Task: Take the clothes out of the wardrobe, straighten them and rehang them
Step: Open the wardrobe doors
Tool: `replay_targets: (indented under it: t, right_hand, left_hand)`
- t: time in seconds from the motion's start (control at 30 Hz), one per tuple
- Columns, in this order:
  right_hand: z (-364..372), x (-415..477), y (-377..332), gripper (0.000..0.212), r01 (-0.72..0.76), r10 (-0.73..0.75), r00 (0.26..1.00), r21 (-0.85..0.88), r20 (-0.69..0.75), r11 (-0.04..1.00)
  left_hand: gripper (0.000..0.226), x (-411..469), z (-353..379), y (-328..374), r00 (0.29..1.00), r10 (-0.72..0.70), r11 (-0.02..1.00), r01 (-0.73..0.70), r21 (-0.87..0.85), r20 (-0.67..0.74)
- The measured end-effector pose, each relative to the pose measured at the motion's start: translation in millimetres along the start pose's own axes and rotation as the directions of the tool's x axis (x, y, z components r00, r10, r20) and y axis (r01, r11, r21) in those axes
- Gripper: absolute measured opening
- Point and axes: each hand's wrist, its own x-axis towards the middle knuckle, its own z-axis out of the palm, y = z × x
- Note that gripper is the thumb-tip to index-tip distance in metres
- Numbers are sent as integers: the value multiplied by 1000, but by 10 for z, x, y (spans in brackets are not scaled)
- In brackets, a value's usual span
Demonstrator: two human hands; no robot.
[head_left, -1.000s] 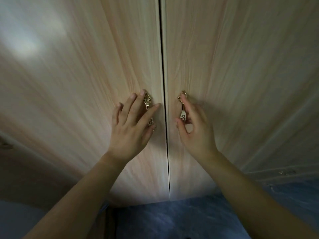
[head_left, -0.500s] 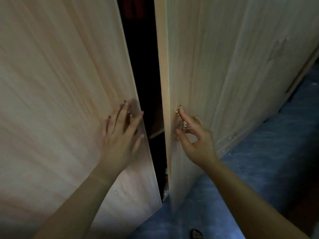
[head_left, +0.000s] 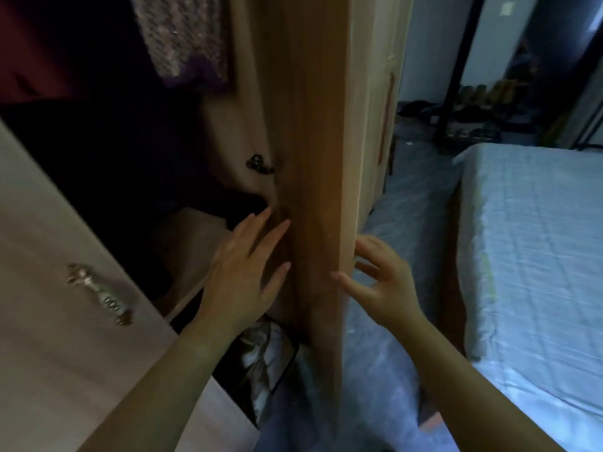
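Pale wood makes up the wardrobe [head_left: 241,93], which is seen with both doors standing open. The left door [head_left: 49,256] is angled across the lower left of the view, and an ornate metal handle [head_left: 98,293] is fixed to its face. The right door [head_left: 310,158] is seen almost edge-on in the middle, its brown inner face turned toward the camera, with a dark hinge [head_left: 259,164] fitted where it meets the cabinet.

The left hand [head_left: 244,272] is held flat with its fingers straight and spread, laid at the inner face of the right door; whether the fingertips actually touch the wood cannot be told. The right hand [head_left: 381,285] is placed just beside the door's outer edge, its fingers loosely curved and apart and its thumb stretched toward the edge; nothing is seen held in it.

The clothes are all inside the wardrobe. A grey and purple knitted garment [head_left: 186,37] is hung at the top, a dark red garment [head_left: 32,44] is seen at the upper left, and dark clothes [head_left: 114,151] fill the shadowed middle above a wooden shelf [head_left: 192,243]. Something pale and crumpled [head_left: 264,350] is lodged at the bottom, too blurred to name.

A bed [head_left: 522,239] under a light blue sheet is seen at the right, with bluish floor [head_left: 408,230] between it and the wardrobe.
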Motion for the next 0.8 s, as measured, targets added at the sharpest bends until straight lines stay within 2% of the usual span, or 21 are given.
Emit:
replay_targets:
  t: [0.1, 0.23, 0.33, 0.47, 0.67, 0.8]
  right_hand:
    - [-250, 4, 105, 50, 35, -40, 996, -55, -75, 998]
    - [-536, 91, 211, 47, 99, -118, 972, -102, -204, 990]
    - [-791, 262, 421, 64, 45, -66, 970, -95, -235, 995]
    - [-1124, 520, 827, 80, 37, -80, 970, -188, -227, 982]
    - [-1466, 972, 1307, 63, 90, -131, 974, -216, -184, 972]
    - [-1573, 1178, 1499, 59, 81, -115, 981, -211, -155, 974]
  left_hand:
    - [56, 304, 206, 189, 999, 40, 997, -42, -60, -22]
    - [58, 656, 526, 425, 998, 4, 974, -18, -224, -64]
    - [60, 981, 789, 625, 997, 14, 968, -33, -249, -78]
    - [65, 1409, 1106, 862, 998, -16, 968, 0, -253, -62]
    - [67, 1909, 1592, 1067, 991, -64, 971, 33, -236, -122]
    - [64, 2108, 1829, 1109, 978, -76, 988, 49, -144, -192]
